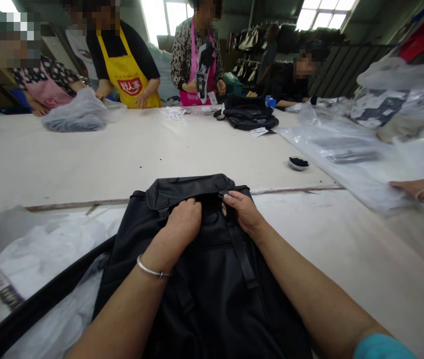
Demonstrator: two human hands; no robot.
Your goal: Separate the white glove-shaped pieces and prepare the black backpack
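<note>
A black backpack lies flat on the white table right in front of me, its top end pointing away. My left hand, with a silver bangle on the wrist, is curled into a grip on the fabric near the bag's top. My right hand pinches the same upper part beside a black strap. Both hands sit close together, fingers bent onto the bag.
Clear plastic bags lie at my left, more plastic wrapping at the right, where another person's hand rests. A small dark dish, a second black bag and several workers in aprons stand at the far side.
</note>
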